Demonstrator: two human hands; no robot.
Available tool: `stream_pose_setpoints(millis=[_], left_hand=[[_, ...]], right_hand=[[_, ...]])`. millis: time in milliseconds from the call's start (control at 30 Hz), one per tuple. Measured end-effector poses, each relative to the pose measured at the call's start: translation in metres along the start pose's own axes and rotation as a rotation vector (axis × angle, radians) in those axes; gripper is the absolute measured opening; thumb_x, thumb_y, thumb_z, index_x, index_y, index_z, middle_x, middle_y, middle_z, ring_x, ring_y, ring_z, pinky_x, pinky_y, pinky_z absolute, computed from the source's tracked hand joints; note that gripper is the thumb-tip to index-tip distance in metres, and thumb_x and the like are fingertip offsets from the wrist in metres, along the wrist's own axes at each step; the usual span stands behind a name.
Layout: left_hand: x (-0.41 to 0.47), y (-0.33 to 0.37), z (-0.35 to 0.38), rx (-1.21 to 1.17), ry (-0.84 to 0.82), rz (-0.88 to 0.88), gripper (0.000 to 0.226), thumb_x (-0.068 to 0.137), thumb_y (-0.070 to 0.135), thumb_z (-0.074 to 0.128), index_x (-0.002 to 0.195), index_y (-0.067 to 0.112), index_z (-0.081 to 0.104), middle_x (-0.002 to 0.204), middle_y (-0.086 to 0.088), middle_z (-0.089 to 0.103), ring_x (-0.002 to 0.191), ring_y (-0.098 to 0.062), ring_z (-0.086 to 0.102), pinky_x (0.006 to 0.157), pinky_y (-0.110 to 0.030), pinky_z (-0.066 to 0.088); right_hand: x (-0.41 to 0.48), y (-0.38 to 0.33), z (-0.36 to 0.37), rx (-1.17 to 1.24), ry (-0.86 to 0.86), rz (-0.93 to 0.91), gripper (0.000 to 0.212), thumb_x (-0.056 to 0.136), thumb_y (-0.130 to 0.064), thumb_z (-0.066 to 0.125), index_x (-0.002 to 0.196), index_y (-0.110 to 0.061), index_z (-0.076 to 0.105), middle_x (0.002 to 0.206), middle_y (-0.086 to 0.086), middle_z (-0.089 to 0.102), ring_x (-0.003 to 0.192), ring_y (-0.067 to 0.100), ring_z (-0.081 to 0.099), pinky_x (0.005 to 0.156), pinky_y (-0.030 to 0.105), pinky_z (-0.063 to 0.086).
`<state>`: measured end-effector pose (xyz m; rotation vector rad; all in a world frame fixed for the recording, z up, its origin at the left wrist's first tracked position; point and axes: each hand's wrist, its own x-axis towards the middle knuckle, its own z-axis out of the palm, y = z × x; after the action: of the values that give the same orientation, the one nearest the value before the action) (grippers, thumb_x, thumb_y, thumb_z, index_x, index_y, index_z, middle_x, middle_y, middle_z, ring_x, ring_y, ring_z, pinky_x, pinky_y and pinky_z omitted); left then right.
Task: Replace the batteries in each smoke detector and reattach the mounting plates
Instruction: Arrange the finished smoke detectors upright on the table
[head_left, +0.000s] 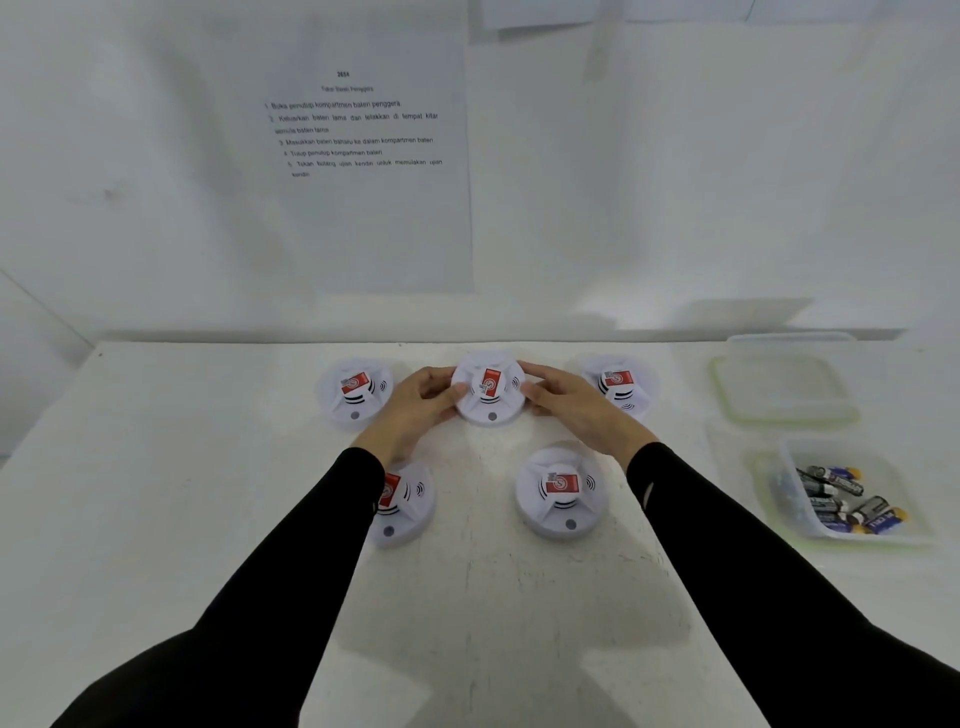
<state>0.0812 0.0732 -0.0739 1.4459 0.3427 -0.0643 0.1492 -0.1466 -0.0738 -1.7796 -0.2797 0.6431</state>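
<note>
White plastic and smooth, the middle smoke detector (488, 387) gives little to hold, so this step, probably lifting it to twist off the mounting plate, is best done with firm, even pressure on the rim, one hand steadying while the other turns. The left hand (415, 410) grips its left edge and the right hand (576, 410) its right edge, fingers curled partway round the rim. Whether it rests on the table (156, 493) or is just raised, I cannot tell. Four more detectors lie around it, and the tub (883, 538) of batteries (841, 499) sits well to its right.
</note>
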Motion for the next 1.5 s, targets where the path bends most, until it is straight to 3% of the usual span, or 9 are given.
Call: stream_pose_setpoints(millis=[133,300,633,833,1200,1500], left_hand=[[0.0016,0.0009,-0.001,-0.007,0.007,-0.016,0.037,0.094,0.007,0.065,0.127,-0.005,0.055,0.124,-0.015,0.066,0.102,-0.015,0.067,0.076,-0.018,0.057],[0.0029,0.0014,-0.0035,0.0,0.002,-0.036,0.039,0.092,0.007,0.067,0.128,-0.004,0.055,0.125,-0.014,0.066,0.107,-0.019,0.066,0.078,-0.019,0.058],[0.0051,-0.0006,-0.0039,-0.007,-0.004,-0.028,0.037,0.093,0.006,0.066,0.127,-0.003,0.056,0.126,-0.016,0.065,0.11,-0.021,0.064,0.081,-0.021,0.059],[0.0061,-0.0021,-0.0059,-0.001,-0.008,-0.027,0.039,0.092,0.008,0.067,0.128,-0.002,0.056,0.128,-0.016,0.064,0.119,-0.026,0.063,0.085,-0.023,0.059],[0.0071,-0.0017,-0.0058,-0.008,-0.009,-0.036,0.039,0.092,0.007,0.067,0.128,-0.003,0.056,0.127,-0.014,0.065,0.107,-0.018,0.066,0.078,-0.019,0.058],[0.0064,-0.001,-0.006,-0.004,-0.015,-0.036,0.039,0.092,0.007,0.067,0.129,-0.003,0.055,0.128,-0.015,0.065,0.111,-0.02,0.065,0.079,-0.02,0.058]], right_hand=[[0.0002,-0.0029,0.0047,0.022,0.023,-0.003,0.038,0.097,-0.026,0.056,0.136,-0.025,0.053,0.089,0.0,0.06,0.083,0.008,0.055,0.086,0.017,0.047],[0.0019,0.0008,0.0063,0.049,0.046,-0.008,0.038,0.096,-0.027,0.057,0.135,-0.028,0.055,0.094,0.004,0.062,0.089,0.011,0.056,0.093,0.024,0.046],[-0.0008,-0.0043,0.0096,0.068,0.068,-0.004,0.037,0.099,-0.021,0.053,0.136,-0.024,0.053,0.095,0.002,0.062,0.086,0.008,0.056,0.082,0.015,0.048],[0.0,-0.0035,0.0104,0.062,0.079,-0.006,0.038,0.098,-0.022,0.054,0.137,-0.024,0.053,0.094,0.003,0.062,0.091,0.011,0.056,0.091,0.022,0.047],[-0.0001,-0.0038,0.0107,0.065,0.086,-0.004,0.037,0.098,-0.022,0.054,0.135,-0.026,0.054,0.085,-0.002,0.06,0.086,0.009,0.055,0.088,0.019,0.047],[-0.001,-0.0047,0.0107,0.07,0.087,-0.005,0.037,0.098,-0.021,0.054,0.135,-0.024,0.055,0.084,-0.002,0.06,0.086,0.01,0.056,0.086,0.018,0.047]])
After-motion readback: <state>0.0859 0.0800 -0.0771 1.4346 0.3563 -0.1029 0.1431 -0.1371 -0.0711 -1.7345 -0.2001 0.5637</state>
